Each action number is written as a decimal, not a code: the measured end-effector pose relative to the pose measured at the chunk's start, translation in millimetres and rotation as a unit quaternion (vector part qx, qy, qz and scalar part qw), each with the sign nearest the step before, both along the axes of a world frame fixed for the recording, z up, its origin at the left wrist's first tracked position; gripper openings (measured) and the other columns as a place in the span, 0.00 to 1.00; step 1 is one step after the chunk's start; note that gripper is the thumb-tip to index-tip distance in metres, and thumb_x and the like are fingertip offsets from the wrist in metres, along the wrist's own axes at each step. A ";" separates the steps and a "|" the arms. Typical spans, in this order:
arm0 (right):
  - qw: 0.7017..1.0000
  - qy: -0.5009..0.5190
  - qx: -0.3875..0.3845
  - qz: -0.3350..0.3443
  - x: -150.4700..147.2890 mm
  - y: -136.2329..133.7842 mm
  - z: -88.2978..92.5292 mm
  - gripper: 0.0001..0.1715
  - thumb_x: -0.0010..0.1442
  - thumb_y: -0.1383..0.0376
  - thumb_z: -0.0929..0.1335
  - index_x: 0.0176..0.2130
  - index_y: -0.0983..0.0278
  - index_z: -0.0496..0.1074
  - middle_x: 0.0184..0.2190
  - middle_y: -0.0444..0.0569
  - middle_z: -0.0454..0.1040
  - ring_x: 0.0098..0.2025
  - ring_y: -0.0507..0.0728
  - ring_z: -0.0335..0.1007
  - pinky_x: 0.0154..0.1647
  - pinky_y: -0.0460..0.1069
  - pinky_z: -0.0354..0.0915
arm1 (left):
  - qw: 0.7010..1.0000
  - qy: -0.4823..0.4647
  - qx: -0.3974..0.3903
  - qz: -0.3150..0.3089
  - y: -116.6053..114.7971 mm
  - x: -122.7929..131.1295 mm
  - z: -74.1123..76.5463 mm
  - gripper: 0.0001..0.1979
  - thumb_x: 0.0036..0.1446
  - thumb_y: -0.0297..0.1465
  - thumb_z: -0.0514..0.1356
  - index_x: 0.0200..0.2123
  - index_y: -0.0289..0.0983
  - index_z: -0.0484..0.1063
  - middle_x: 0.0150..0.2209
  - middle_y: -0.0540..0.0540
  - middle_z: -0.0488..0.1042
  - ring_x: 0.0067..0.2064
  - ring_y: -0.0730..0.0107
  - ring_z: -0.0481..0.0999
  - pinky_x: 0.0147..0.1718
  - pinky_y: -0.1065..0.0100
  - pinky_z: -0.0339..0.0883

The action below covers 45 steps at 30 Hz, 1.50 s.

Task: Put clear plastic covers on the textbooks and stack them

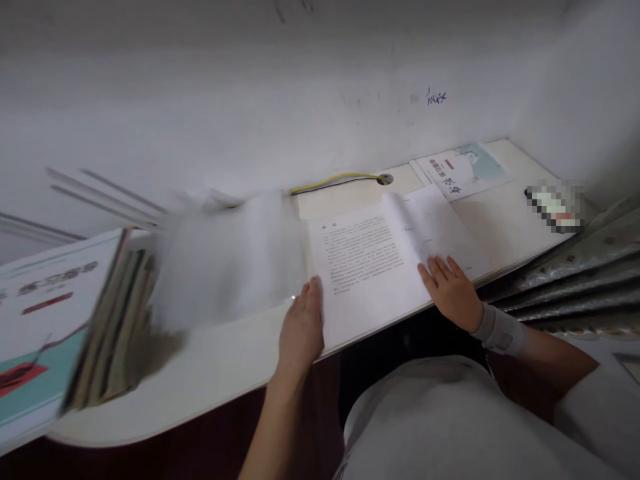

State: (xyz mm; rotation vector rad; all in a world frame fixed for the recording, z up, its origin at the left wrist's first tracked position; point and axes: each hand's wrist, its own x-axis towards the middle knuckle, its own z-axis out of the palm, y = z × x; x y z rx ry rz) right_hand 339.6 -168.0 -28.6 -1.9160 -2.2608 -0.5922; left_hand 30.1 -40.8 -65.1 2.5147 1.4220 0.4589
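An open book (365, 260) with printed text lies on the white desk (220, 373) in front of me. A blurred white page (225, 260) is swinging over on its left side. My left hand (301, 328) rests at the book's lower left edge, fingers together and stretched out, beside the moving page. My right hand (451, 292) lies flat and open on the right-hand page near the desk's front edge. A grey band (500, 329) wraps my right wrist.
A stack of books (65, 320) stands at the left end of the desk. A white and teal booklet (460, 170) lies at the back right, a small blurred-out object (555, 203) beyond it. A yellow cable (335, 180) runs along the wall. Patterned cloth (575, 280) hangs right.
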 end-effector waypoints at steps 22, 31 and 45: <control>0.986 -0.060 -0.129 -0.085 -12.0 22.6 8.0 0.26 0.63 0.75 0.59 0.60 0.74 0.63 0.46 0.77 0.74 0.44 0.67 0.76 0.40 0.60 0.69 | 0.999 -0.015 0.026 0.012 -10.9 20.3 13.7 0.32 0.64 0.45 0.47 0.59 0.25 0.63 0.62 0.27 0.62 0.65 0.46 0.58 0.61 0.48 0.54; 0.974 0.016 -0.213 -0.071 1.1 19.8 33.9 0.26 0.63 0.74 0.59 0.59 0.80 0.62 0.52 0.76 0.69 0.54 0.68 0.70 0.50 0.61 0.67 | 0.998 0.009 0.058 0.005 -11.0 19.1 12.6 0.31 0.65 0.46 0.45 0.59 0.28 0.65 0.61 0.29 0.63 0.64 0.47 0.60 0.60 0.47 0.58; 0.845 0.509 -0.076 -0.147 163.7 79.6 -3.7 0.40 0.57 0.49 0.66 0.61 0.67 0.61 0.53 0.63 0.71 0.54 0.66 0.70 0.58 0.62 0.62 | 0.998 -0.061 -0.027 0.008 -8.9 22.4 18.2 0.29 0.62 0.42 0.50 0.61 0.31 0.61 0.61 0.32 0.65 0.64 0.48 0.61 0.62 0.45 0.53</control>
